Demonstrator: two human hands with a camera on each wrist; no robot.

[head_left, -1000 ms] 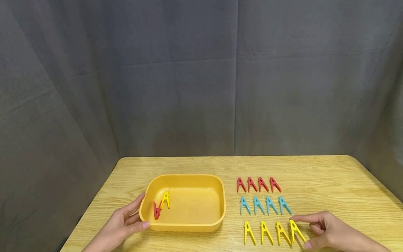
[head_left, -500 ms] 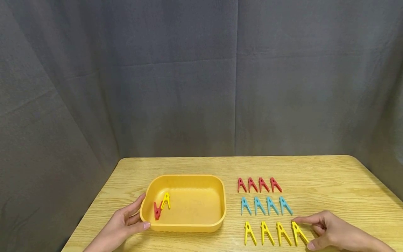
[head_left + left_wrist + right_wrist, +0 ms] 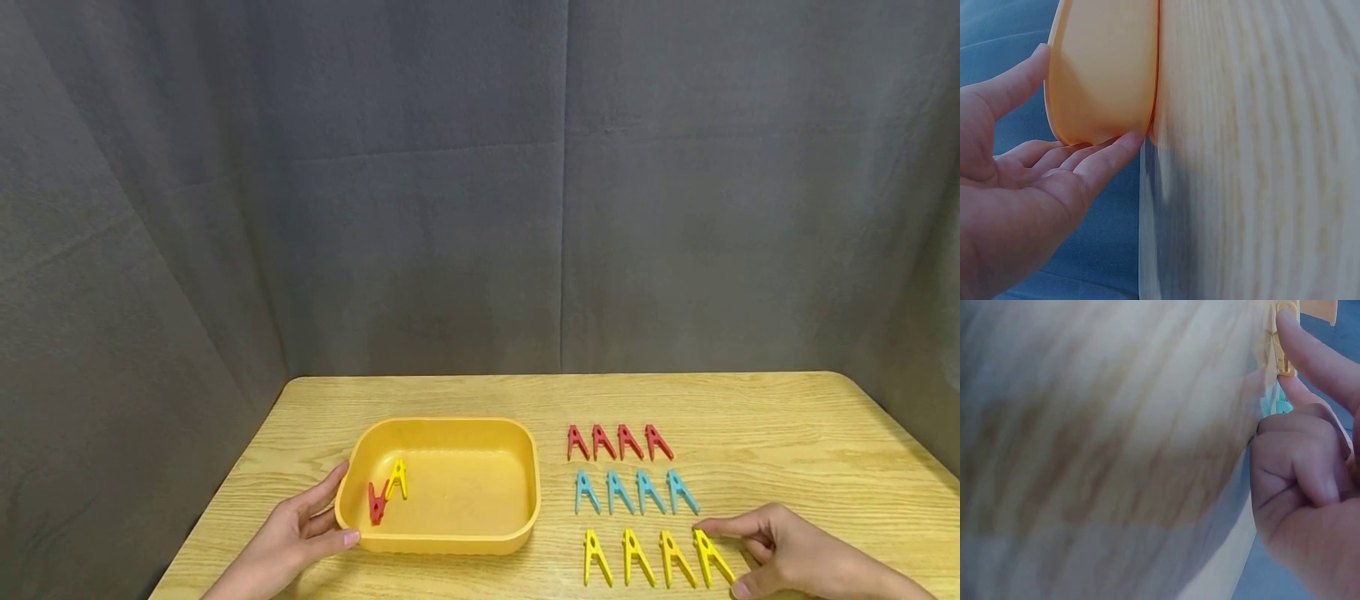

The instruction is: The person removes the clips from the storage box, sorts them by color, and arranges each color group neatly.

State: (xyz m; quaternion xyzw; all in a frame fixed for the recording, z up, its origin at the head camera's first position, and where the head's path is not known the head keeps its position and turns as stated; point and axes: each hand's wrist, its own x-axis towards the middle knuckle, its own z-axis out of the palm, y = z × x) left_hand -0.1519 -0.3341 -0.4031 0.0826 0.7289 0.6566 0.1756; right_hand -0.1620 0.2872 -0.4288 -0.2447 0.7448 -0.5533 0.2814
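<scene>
My left hand (image 3: 288, 529) grips the left end of a yellow plastic basin (image 3: 442, 543), thumb at the near corner and fingers along its side. In the left wrist view, the basin (image 3: 1107, 69) sits between that thumb and fingers. Inside it a red clothespin (image 3: 377, 503) and a yellow clothespin (image 3: 398, 479) lie touching. My right hand (image 3: 783, 546) pinches the rightmost yellow clothespin (image 3: 711, 557) of the front row lengthwise, index finger at its top and thumb at a lower leg end. Its other fingers are curled in. The right wrist view shows this clothespin (image 3: 1284, 347) at its upper edge.
Left of the pinched one, more yellow clothespins (image 3: 637, 557) lie in line on the wooden table (image 3: 787, 450). Behind them are a row of blue clothespins (image 3: 617, 492) and a row of red clothespins (image 3: 602, 442). A grey curtain (image 3: 450, 208) hangs behind and beside the table.
The right hand has nudged the rightmost yellow clothespin slightly to the right and turned it a little, away from its neighbour. The left hand keeps its place on the basin.
</scene>
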